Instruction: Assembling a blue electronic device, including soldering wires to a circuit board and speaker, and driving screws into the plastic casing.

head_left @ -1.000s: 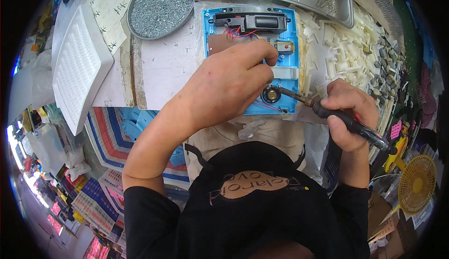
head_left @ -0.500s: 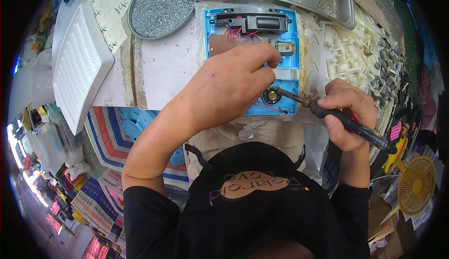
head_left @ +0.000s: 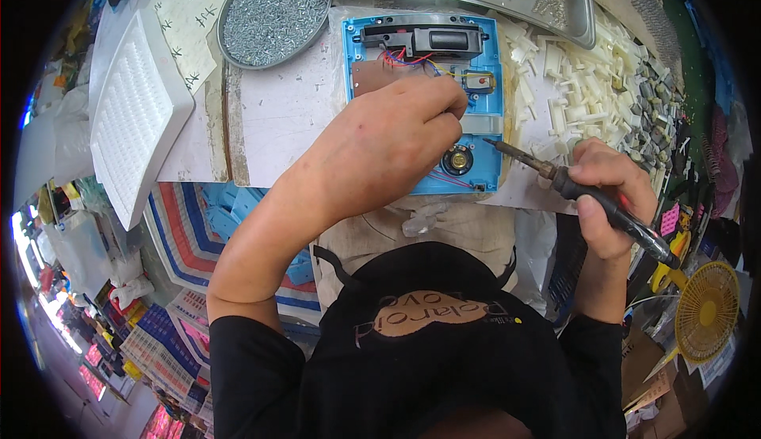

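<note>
We note the soldering iron (head_left: 583, 193), gripped in the right hand (head_left: 610, 197), has withdrawn from the small speaker (head_left: 457, 159) (joint apparently done). The left hand (head_left: 380, 149) keeps pinching something, probably wires, on the blue housing (head_left: 487, 126) on the bench.

One head-worn fisheye view, looking steeply down from close above. Surface (head_left: 277, 114) fills the top; the person's own chest fills the bottom. Edges bend.

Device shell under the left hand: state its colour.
Light blue shell, plain, clearest in the head view, beneath the left hand.
</note>
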{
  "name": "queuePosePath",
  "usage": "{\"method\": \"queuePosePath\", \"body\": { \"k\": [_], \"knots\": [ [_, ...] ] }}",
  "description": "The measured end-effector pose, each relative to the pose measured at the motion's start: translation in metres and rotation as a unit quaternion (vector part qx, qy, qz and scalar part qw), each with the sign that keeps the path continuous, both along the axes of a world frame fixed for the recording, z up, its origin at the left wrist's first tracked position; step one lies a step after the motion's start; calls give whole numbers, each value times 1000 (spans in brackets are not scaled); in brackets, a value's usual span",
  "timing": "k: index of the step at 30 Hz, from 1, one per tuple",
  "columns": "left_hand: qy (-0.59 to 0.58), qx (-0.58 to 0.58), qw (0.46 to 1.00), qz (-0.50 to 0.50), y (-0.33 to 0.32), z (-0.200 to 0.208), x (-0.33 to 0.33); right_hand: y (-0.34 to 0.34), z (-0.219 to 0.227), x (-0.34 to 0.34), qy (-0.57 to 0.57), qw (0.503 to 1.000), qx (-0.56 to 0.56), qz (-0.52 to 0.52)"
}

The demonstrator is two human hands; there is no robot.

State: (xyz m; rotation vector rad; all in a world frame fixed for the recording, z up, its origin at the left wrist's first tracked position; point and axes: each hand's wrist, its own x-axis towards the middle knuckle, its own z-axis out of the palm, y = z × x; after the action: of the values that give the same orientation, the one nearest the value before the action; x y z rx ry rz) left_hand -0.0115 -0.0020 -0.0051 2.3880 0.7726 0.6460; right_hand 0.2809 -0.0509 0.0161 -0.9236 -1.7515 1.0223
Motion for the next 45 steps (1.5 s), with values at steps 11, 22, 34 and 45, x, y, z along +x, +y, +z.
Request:
{"method": "queuePosePath", "body": {
  "k": [11, 22, 34, 45],
  "knots": [
    [-49, -4, 999, 3, 0, 1, -1, -1, 2, 3, 24, 999, 27, -7],
    [-83, -18, 996, 23, 0, -6, -1, 3, 0, 3, 39, 999, 29, -13],
    [-18, 9, 999, 43, -7, -3, 4, 4, -4, -6, -26, 999, 25, 32],
    [-15, 23, 999, 40, -6, -5, 5, 7, -6, -13, -50, 998, 28, 34]
  ]
}}
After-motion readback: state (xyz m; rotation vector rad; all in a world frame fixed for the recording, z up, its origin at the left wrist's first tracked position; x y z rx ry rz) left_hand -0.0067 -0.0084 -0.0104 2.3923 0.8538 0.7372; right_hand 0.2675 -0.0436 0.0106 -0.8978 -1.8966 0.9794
